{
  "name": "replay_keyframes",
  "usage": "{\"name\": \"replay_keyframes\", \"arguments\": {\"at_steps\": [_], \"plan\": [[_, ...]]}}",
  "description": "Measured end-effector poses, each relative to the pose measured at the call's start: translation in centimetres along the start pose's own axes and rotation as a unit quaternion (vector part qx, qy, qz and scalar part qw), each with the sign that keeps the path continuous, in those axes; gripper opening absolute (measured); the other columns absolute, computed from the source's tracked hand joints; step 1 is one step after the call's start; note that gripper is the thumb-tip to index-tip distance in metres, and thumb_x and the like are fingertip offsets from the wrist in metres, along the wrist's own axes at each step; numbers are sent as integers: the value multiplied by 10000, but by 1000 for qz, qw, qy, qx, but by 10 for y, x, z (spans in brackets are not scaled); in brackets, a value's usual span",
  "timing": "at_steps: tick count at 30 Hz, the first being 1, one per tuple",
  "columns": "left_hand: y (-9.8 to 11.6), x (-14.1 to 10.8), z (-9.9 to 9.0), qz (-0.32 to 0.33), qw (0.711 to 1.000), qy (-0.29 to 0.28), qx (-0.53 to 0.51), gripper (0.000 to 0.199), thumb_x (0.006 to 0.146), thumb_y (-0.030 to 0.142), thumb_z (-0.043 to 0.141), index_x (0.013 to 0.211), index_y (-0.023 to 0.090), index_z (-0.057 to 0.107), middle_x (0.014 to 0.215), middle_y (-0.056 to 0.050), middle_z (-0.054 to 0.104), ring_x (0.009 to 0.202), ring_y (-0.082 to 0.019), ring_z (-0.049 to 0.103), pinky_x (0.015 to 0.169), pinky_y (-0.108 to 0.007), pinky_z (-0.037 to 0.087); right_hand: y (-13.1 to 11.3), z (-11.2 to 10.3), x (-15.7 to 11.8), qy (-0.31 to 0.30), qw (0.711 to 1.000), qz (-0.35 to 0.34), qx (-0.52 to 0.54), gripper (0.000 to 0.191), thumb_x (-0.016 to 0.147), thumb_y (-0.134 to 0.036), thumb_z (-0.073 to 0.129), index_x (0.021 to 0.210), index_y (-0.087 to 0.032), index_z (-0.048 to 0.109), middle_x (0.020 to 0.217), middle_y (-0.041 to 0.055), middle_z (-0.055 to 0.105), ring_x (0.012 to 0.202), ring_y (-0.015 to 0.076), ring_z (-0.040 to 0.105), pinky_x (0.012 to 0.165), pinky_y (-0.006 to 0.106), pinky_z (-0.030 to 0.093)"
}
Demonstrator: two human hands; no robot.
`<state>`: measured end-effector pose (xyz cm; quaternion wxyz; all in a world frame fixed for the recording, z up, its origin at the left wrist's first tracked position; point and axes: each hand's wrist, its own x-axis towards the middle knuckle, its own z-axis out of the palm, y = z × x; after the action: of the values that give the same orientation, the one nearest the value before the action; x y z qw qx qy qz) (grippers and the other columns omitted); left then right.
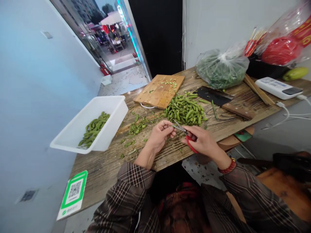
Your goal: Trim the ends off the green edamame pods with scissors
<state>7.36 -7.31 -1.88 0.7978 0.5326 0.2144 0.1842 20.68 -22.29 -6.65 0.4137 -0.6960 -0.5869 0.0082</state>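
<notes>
My right hand point(202, 140) is closed around the red handles of a pair of scissors point(191, 144). The slightly parted blades point left toward my left hand point(164, 134). Its fingers are pinched on a small green soybean pod point(174, 126), mostly covered by the fingertips, right at the blades. Just beyond both hands lies a heap of green soybean pods point(186, 108). Left of the heap, small trimmed bits and pods point(138, 126) are scattered on the wood. A white plastic tub point(114, 129) at the left holds more pods.
Behind the heap is a wooden cutting board point(155, 89) with chopped bits. A cleaver point(212, 95) lies to the right, near a bag of greens point(222, 69) and a white device point(278, 87) with cables. A green QR card point(73, 194) sits at the table's point(102, 181) left corner.
</notes>
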Motion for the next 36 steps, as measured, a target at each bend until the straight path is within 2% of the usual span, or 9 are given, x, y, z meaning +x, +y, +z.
{"name": "replay_keyframes", "arguments": {"at_steps": [11,17,25,29,32,34,36], "plan": [[-10,0,4,-21,998,-58,12,280,695,233,775,822,117,554,750,-56,712,564,-106,641,537,-200,488,1,0,-1,-1,1000,-23,-11,454,866,-434,597,1245,-189,555,820,44,600,694,165,555,633,290,459],[-7,-1,4,-27,998,-60,5,287,701,227,771,833,124,538,739,-47,709,562,-102,634,539,-199,490,5,1,-2,-20,999,-27,-16,452,899,-420,549,1289,-191,540,877,64,627,760,185,585,693,301,477],[1,0,-1,-36,999,-34,9,244,710,198,749,835,145,547,712,-25,682,547,-77,589,546,-185,458,4,-1,0,-21,1000,-19,-5,473,895,-452,548,1290,-191,551,923,78,661,794,193,613,700,296,481],[13,5,-10,-41,999,-11,-10,190,757,239,694,886,171,571,746,-11,648,614,-78,582,582,-185,469,3,-1,1,31,999,2,45,436,879,-410,587,1261,-202,568,928,73,666,784,181,615,722,297,492],[22,14,-14,-46,999,-6,-24,213,782,335,655,765,164,529,796,-14,617,647,-80,564,561,-186,454,4,0,2,68,995,21,66,428,856,-406,618,1234,-207,584,889,62,663,744,173,607,697,293,490],[25,24,-15,-42,999,14,11,290,766,386,666,708,158,497,774,-8,591,611,-72,529,510,-176,406,4,1,2,73,995,27,69,430,851,-402,626,1232,-207,584,893,63,664,756,176,609,704,295,490],[25,36,-16,-21,994,54,96,310,726,406,700,709,155,519,681,17,540,523,-54,443,442,-163,303,4,2,2,80,994,29,72,428,850,-398,629,1231,-208,584,931,70,669,782,183,615,724,300,495]]}}
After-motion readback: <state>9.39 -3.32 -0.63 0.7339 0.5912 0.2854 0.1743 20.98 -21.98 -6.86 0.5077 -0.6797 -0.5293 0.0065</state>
